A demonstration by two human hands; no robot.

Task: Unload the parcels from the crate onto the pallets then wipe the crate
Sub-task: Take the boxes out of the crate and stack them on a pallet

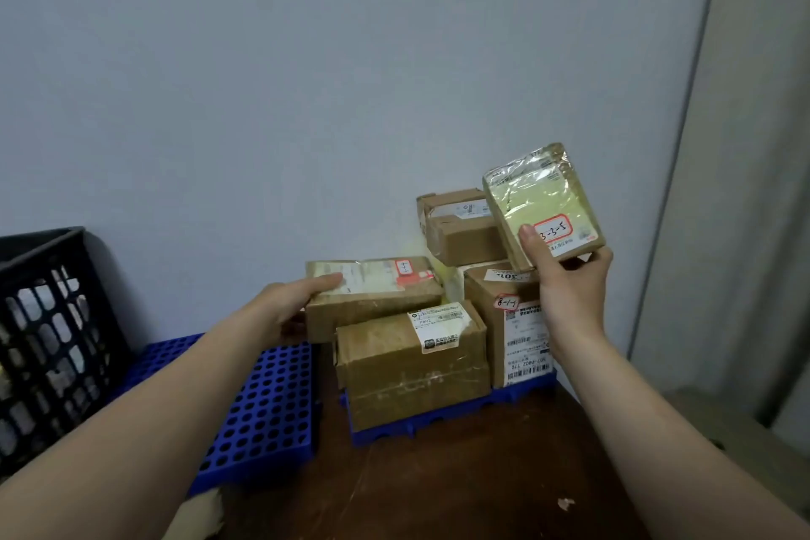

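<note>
The left hand (289,307) grips the flat box (372,289) at its left end, w/ the thumb on top; the other fingers are hidden behind the box. This box sits just behind and above the front box (412,360). I cannot tell if it rests on the pile or is only held.

The right hand (565,276) is raised and pinches the small parcel (543,206) at its lower edge, thumb on the front face, fingers behind. The parcel is tilted, in the air, above the tall box (513,329) and in front of the back box (464,228), which lies on top of the pile near the wall (307,79).

Front box and tall box stand side by side, touching, on the right pallet (438,417), which is blue. The left pallet (263,399), also blue w/ round holes, lies just beside it. The black crate (52,342) is at the far left, beside the left pallet, well apart from both hands. Something shows through its holes, but too blurred to name.
</note>
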